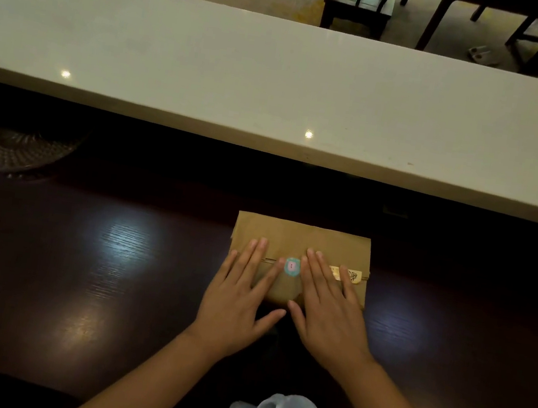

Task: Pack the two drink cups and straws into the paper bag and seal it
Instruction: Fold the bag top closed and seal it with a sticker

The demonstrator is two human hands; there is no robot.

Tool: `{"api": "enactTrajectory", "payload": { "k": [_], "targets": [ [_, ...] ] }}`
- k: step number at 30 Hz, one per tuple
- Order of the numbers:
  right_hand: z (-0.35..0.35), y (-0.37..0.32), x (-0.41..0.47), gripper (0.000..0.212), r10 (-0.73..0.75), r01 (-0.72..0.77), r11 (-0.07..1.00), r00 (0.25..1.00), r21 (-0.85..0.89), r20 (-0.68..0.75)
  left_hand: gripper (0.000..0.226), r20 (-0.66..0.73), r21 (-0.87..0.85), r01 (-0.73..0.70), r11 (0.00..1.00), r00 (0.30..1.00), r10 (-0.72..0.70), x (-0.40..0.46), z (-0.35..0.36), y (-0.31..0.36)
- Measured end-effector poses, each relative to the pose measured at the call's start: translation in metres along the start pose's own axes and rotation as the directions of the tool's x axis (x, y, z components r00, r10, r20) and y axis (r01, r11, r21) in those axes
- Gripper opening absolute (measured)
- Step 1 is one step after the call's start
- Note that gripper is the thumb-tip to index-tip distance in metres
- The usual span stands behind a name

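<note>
Paper bag (302,239) stands on dark worktop (96,266), top folded over toward the person. Round sticker (292,267) sits on the flap edge, centred. Left hand (240,298) and right hand (328,310) lie flat, fingers spread, grasping nothing, either side of the sticker, likely pressing the fold so the seal takes. Cups and straws not visible; presumably inside. Task looks near done.

Brown paper bag (302,239) sits on dark wood counter (96,266), top folded over w/ round pink-and-teal sticker (292,267) on the flap edge. Left hand (240,300) & right hand (328,310) lie flat on the bag, fingers spread, either side of sticker. White raised ledge (277,84) behind.
</note>
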State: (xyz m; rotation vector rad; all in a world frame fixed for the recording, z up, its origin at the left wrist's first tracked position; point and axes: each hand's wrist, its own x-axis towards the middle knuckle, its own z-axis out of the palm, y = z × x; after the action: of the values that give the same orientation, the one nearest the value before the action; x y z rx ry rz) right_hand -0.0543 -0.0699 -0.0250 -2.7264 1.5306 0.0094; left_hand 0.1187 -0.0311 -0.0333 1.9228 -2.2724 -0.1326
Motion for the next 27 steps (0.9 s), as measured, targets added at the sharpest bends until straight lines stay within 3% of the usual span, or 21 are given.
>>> {"api": "enactTrajectory", "payload": {
  "k": [6,11,15,19,21,23,25,27],
  "targets": [
    [0.003,0.019,-0.015,0.067,0.091,-0.091,0.996,0.996,-0.012,-0.005,0.072,0.02,0.011,0.003,1.0,1.0,-0.003,0.002,-0.003,0.001],
    [0.009,0.017,-0.02,0.057,0.227,-0.212,0.972,0.958,0.099,-0.177,0.072,0.046,0.025,0.026,0.999,0.999,-0.027,0.001,-0.005,0.004],
    [0.015,0.03,-0.014,0.037,0.295,-0.205,0.949,0.849,0.241,-0.438,0.072,0.072,0.046,0.057,0.997,0.996,-0.061,0.004,-0.009,0.012],
    [0.021,0.034,-0.007,0.026,0.413,-0.198,0.882,0.76,0.427,-0.502,0.07,0.074,0.044,0.115,0.992,0.99,-0.118,0.008,-0.01,0.022],
    [0.014,0.035,-0.005,0.018,0.56,-0.227,0.762,0.701,0.607,-0.442,0.069,0.073,0.046,0.14,0.989,0.987,-0.143,0.01,-0.01,0.026],
    [0.008,0.039,-0.003,0.005,0.712,-0.24,0.555,0.633,0.797,-0.304,0.068,0.073,0.039,0.149,0.988,0.986,-0.152,0.012,-0.011,0.029],
    [0.003,0.047,0.003,0.032,0.767,-0.209,0.272,0.637,0.939,-0.08,0.069,0.076,0.054,0.141,0.989,0.986,-0.145,0.013,-0.013,0.032],
    [0.0,0.06,0.008,0.051,0.691,-0.222,0.009,0.706,0.975,0.154,0.071,0.09,0.08,0.13,0.988,0.986,-0.137,0.012,-0.013,0.034]
  ]
}}
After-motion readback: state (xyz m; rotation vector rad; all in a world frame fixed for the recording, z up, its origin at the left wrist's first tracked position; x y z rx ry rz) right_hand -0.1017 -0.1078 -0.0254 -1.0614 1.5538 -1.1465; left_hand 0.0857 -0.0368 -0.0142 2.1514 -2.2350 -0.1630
